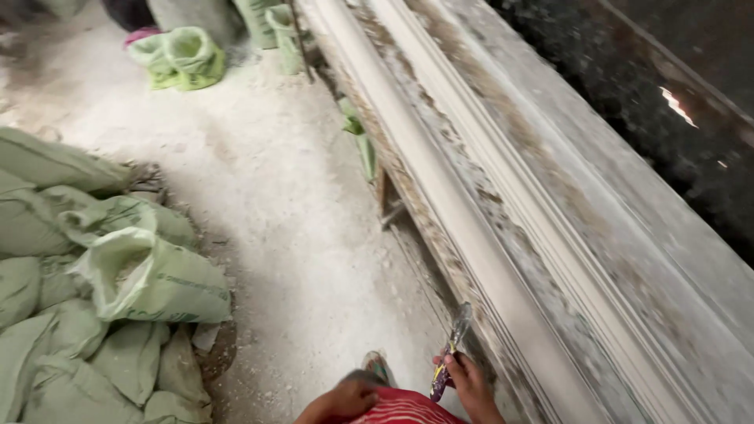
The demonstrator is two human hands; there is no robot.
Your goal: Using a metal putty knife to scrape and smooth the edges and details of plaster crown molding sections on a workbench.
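A plaster workshop: stacked green sacks (118,275), dusty floor (267,180), long moulding (440,196).
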